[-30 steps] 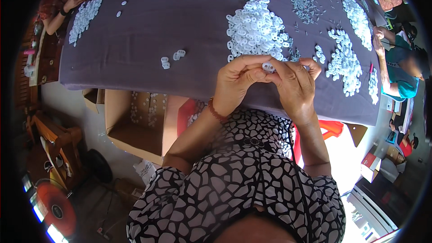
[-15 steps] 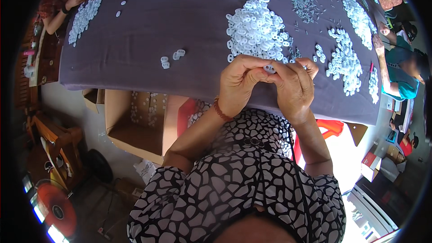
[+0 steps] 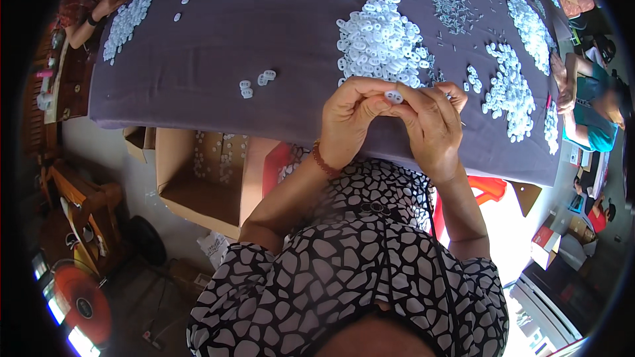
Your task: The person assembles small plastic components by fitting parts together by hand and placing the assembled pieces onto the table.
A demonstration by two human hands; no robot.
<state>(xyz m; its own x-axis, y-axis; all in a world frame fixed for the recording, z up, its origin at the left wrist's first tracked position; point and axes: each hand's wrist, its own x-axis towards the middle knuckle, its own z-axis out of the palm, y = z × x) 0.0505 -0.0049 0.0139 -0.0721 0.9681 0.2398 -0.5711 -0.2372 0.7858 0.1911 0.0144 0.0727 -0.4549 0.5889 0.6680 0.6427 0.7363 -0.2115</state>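
Note:
Between the fingertips of both hands, just above the table's near edge, sits a small white oval plastic piece with two holes (image 3: 393,96). My left hand (image 3: 350,119) pinches it from the left with thumb and forefinger. From the right, my right hand (image 3: 433,122) grips it the same way, its other fingers curled. A large heap of similar white pieces (image 3: 380,39) lies right beyond my hands. Small grey metal pins or screws (image 3: 453,12) are scattered behind and to the right of that heap.
Purple-grey cloth covers the table (image 3: 198,79). A few loose white pieces (image 3: 246,88) lie left of my hands; another heap (image 3: 509,92) is at the right. Below the table stands an open cardboard box (image 3: 198,192). Co-workers sit at the left and right edges.
The white piece now shows more of its face between my fingertips. My hands have barely moved. At the right, a co-worker's hands have drawn together.

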